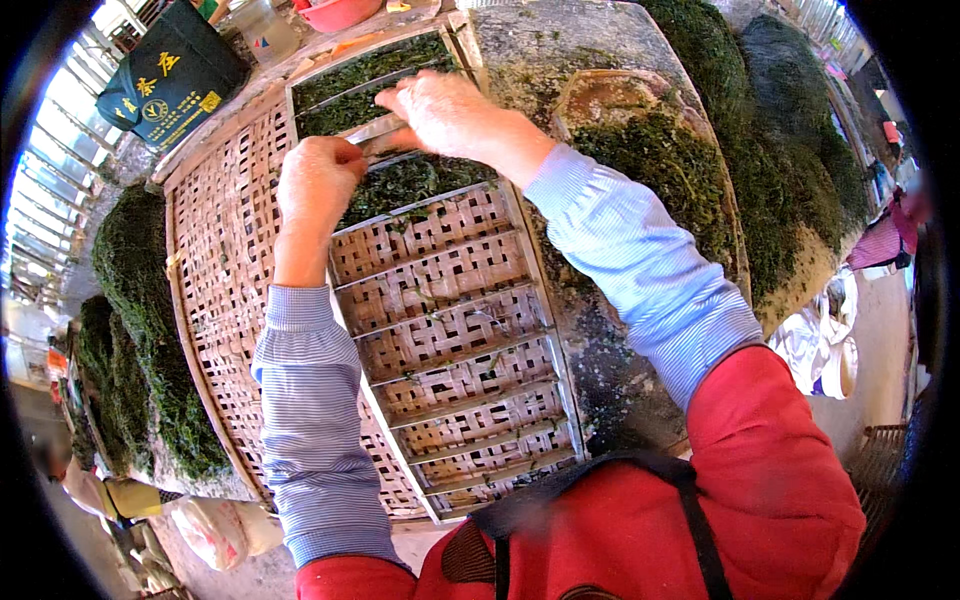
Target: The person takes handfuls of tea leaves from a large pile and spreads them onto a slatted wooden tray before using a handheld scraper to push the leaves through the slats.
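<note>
Both hands are over the upper part of a long slatted frame [444, 364], which lies on a woven bamboo tray [225, 225]. Dark green plant matter [405, 180] fills the upper compartments; bamboo weave shows through the lower ones, with a few green scraps. My left hand [319, 184] has curled fingers at the frame's left side, by a pale flat strip [375, 129]. Whether it grips this strip is hidden. My right hand [442, 112] reaches across from the right, thumb and fingers apart above the green matter. The strip spans the gap between the hands.
Right of the frame, a stained slab [630, 45] bears a heap of green matter [652, 165]. Larger green piles [780, 135] lie beyond, others [146, 322] at left. A dark printed bag [169, 82] and red basin [341, 11] stand at the back. Another person's sleeve [885, 236] shows far right.
</note>
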### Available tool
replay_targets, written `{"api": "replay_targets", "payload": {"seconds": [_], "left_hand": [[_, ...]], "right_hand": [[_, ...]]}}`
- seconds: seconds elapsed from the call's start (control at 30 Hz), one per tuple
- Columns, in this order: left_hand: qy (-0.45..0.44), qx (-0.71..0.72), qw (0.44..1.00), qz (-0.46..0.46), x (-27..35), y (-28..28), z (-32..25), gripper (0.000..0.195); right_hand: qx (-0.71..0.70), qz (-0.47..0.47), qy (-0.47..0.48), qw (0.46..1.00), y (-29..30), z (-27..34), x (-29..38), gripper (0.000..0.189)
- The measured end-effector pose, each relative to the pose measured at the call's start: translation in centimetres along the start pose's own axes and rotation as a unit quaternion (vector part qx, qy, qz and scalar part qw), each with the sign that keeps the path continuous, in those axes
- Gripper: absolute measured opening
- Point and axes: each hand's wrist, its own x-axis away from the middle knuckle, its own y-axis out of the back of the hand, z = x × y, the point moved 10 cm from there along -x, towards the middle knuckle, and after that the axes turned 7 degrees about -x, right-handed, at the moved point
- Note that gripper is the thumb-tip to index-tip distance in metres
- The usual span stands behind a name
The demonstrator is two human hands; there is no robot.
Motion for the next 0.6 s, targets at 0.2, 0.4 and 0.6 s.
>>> {"api": "replay_targets", "payload": {"seconds": [0.2, 0.4, 0.6], "left_hand": [[0.011, 0.071, 0.977, -0.2, 3.1, 5.8, 4.1, 0.018], [-0.226, -0.058, 0.966, -0.111, 4.3, 1.0, -2.5, 0.062], [-0.214, -0.182, 0.958, -0.049, 5.4, -4.0, -0.2, 0.074]], "right_hand": [[-0.008, -0.076, 0.086, 0.993, 0.1, 2.7, 0.3, 0.019], [-0.052, -0.04, 0.095, 0.993, -0.8, 3.3, 4.7, 0.031], [-0.134, -0.117, 0.03, 0.984, -2.6, 2.2, 5.4, 0.06]]}}
